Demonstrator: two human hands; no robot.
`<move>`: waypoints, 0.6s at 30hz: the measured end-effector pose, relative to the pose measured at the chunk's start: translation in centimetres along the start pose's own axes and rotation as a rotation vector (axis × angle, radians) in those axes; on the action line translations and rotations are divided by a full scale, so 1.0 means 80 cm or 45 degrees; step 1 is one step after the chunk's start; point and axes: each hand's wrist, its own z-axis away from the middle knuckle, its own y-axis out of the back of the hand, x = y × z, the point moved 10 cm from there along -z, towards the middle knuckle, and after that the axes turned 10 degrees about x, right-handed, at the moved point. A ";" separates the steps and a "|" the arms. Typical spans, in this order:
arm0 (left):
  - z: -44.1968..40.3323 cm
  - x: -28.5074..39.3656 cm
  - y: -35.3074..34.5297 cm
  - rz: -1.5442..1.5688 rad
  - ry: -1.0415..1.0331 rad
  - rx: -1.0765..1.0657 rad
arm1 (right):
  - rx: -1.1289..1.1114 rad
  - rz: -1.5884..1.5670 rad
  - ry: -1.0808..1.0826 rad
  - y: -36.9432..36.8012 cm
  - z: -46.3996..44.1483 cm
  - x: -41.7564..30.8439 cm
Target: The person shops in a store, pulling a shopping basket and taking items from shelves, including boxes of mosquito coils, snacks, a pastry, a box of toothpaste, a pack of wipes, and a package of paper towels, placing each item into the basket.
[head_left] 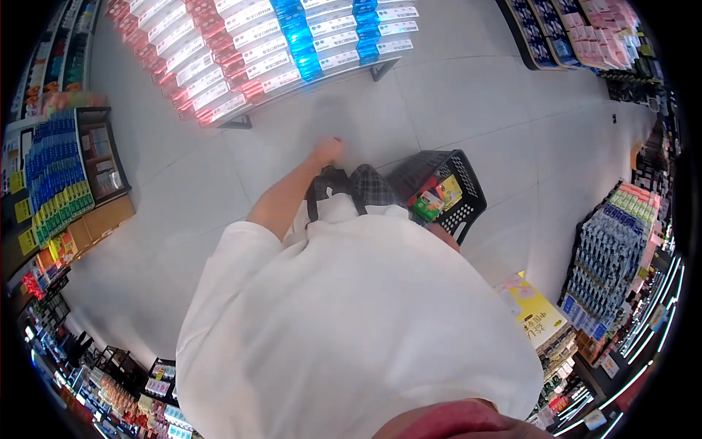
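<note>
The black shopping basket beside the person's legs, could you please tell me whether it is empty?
No, packaged goods in green, red and yellow lie inside the black shopping basket.

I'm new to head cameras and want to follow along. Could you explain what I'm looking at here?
There's no machine, just a person. The one picture comes from a camera on their head, looking down past the white shirt to the grey floor. The bare left hand is in front of the body; whether it holds anything is unclear. Beside the right forearm, a black basket holds colourful packages; the right hand is hidden. Ahead, a display bears red and blue goods.
</note>
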 end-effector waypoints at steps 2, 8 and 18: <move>-0.015 -0.012 0.073 0.850 0.416 -0.030 | 0.116 -0.073 0.266 0.022 -0.080 -0.087; -0.113 0.069 0.241 1.259 0.204 0.293 | 0.519 -0.311 0.725 0.116 -0.268 -0.504; -0.230 0.177 0.359 1.106 0.355 0.629 | 0.693 -0.230 1.126 0.178 -0.397 -0.788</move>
